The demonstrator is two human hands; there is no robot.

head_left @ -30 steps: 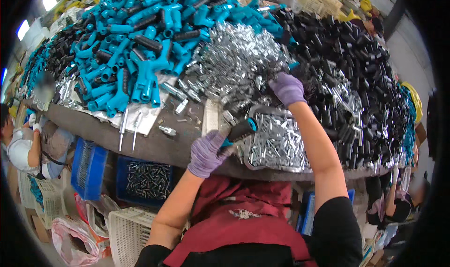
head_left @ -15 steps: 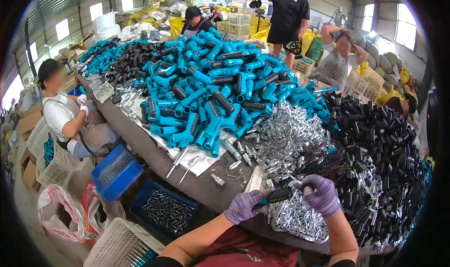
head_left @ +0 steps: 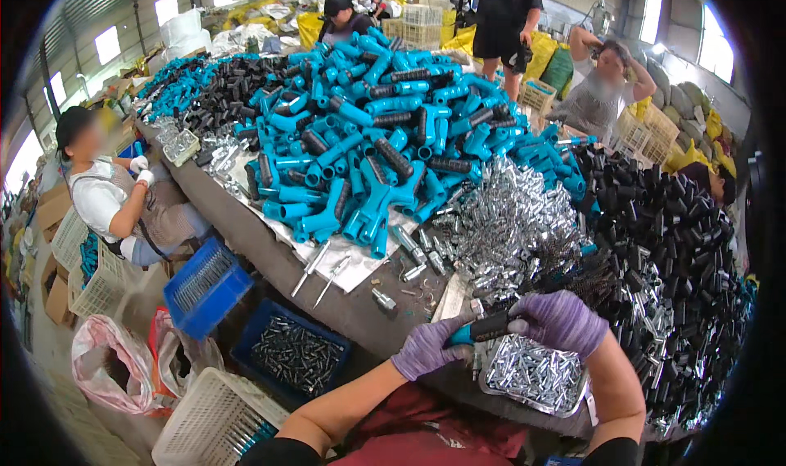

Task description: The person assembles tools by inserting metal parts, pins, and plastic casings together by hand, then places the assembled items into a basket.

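Note:
My left hand (head_left: 432, 347), in a purple knit glove, is closed around the teal end of a short teal and black handle (head_left: 489, 328). My right hand (head_left: 561, 322), gloved alike, has its fingers curled against the handle's black end; whether a small part is also pinched there is hidden. Just beneath my hands lies a metal tray (head_left: 524, 406) full of small silver pins (head_left: 536, 372). Beyond it rises a heap of shiny metal fittings (head_left: 512, 220).
A big pile of teal handles (head_left: 352, 139) covers the table's middle. Black sleeves (head_left: 655, 245) are heaped at right. Blue bins (head_left: 205, 290) and a white crate (head_left: 192, 421) stand at lower left. A person (head_left: 115, 188) sits at left; others are behind the table.
My right hand has come down and left onto the black end of the handle, from above the tray. My left hand stays on the handle. The view has shifted slightly.

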